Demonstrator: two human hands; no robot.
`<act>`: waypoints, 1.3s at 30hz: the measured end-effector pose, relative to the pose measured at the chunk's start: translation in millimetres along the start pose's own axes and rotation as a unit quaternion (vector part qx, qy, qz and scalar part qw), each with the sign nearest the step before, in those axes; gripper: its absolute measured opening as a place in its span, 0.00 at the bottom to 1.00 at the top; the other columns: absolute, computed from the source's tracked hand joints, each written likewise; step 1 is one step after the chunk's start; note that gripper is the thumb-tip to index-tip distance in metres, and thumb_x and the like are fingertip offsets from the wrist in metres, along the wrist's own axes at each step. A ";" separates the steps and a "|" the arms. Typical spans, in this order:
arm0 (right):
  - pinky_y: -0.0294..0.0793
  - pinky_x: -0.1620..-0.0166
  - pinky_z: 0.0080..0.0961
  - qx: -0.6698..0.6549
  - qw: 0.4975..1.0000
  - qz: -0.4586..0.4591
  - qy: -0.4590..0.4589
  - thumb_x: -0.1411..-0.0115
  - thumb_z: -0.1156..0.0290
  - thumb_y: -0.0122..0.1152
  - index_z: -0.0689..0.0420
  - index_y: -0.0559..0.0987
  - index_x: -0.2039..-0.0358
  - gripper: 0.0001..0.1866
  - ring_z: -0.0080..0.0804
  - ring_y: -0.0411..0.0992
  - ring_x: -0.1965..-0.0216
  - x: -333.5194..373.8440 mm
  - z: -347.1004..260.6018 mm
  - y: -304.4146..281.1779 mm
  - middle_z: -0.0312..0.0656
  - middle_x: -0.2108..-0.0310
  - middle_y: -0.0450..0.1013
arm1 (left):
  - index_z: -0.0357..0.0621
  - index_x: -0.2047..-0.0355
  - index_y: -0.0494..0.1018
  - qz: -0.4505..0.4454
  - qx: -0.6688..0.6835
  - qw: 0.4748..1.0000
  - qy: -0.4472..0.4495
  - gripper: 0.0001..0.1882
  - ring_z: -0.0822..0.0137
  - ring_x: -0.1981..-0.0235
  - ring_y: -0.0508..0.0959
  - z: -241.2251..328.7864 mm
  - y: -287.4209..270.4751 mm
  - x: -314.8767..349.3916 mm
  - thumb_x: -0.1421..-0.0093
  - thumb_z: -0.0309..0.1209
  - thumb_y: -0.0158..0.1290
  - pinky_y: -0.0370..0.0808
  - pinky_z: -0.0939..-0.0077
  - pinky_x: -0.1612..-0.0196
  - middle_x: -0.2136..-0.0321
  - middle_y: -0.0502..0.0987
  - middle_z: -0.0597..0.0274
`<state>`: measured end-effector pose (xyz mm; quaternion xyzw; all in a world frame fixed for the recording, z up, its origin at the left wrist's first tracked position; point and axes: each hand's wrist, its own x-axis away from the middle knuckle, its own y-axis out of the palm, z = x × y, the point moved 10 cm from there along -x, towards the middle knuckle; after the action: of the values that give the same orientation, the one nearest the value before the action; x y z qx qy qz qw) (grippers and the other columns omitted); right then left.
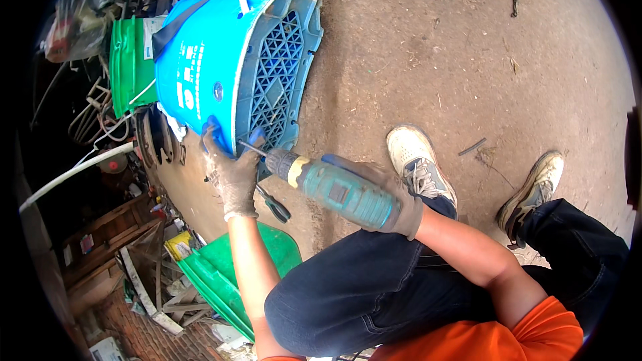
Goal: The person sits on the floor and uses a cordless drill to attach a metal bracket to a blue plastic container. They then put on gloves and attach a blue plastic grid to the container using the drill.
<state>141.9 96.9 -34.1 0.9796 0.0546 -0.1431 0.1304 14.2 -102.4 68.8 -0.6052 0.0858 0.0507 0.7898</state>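
A blue plastic tank with a dark strap lies on its side on the floor, its latticed base facing right. My left hand, in a dirty work glove with blue fingertips, grips the near corner of that base. In my right hand, also gloved, is a teal cordless drill, fingers wrapped round its body. The drill points left, and its thin bit reaches the base's corner between my left thumb and fingers. Whether the tip is inside the plastic cannot be made out. Black-handled pliers lie beside my left wrist.
A green container stands behind the tank, and another green plastic piece lies left of my knee. Scrap wood, wires and clutter fill the left side. My shoes rest on the dirt-strewn concrete floor.
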 end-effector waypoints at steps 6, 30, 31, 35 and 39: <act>0.76 0.58 0.42 0.132 0.990 -0.050 -0.009 0.67 0.56 0.73 0.59 0.66 0.37 0.53 0.49 0.78 0.62 -2.9 -13.8 0.9 0.51 0.60 0.78 | 0.36 0.41 0.63 0.002 0.006 1.000 0.019 0.40 0.53 0.38 0.67 -4.0 1.5 1.1 0.52 0.30 0.71 0.64 0.60 0.35 0.38 0.64 0.45; 0.76 0.56 0.42 0.165 0.984 -0.066 -0.012 0.66 0.53 0.73 0.57 0.65 0.36 0.53 0.48 0.78 0.61 -9.5 -7.8 4.5 0.51 0.61 0.77 | 0.37 0.39 0.62 0.013 -0.047 0.998 0.027 0.42 0.46 0.38 0.66 2.0 -1.1 2.9 0.51 0.33 0.70 0.64 0.56 0.36 0.40 0.63 0.44; 0.76 0.56 0.43 0.174 0.982 -0.072 -0.009 0.65 0.53 0.73 0.57 0.65 0.36 0.53 0.48 0.78 0.61 -10.1 -7.9 5.6 0.51 0.61 0.77 | 0.37 0.39 0.61 0.014 -0.050 0.998 0.028 0.42 0.46 0.38 0.66 1.4 -2.2 2.7 0.51 0.33 0.70 0.64 0.56 0.36 0.40 0.63 0.44; 0.76 0.55 0.42 0.171 0.982 -0.074 -0.011 0.65 0.54 0.73 0.57 0.65 0.36 0.53 0.48 0.78 0.60 -9.3 -6.8 4.0 0.51 0.60 0.77 | 0.37 0.39 0.61 0.008 -0.048 0.999 0.012 0.41 0.46 0.38 0.66 1.1 0.9 3.1 0.51 0.32 0.70 0.64 0.57 0.36 0.39 0.63 0.44; 0.75 0.53 0.42 0.168 0.983 -0.072 -0.007 0.66 0.55 0.74 0.56 0.64 0.35 0.55 0.48 0.78 0.59 -10.9 -6.9 4.8 0.51 0.59 0.77 | 0.37 0.41 0.61 0.014 -0.033 0.999 0.022 0.40 0.47 0.38 0.66 -0.5 1.2 2.4 0.51 0.30 0.70 0.64 0.58 0.36 0.39 0.63 0.45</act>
<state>134.0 93.4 -23.3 0.9800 0.0991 -0.1663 -0.0460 16.3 -102.6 67.2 -0.6304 0.1100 0.0506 0.7667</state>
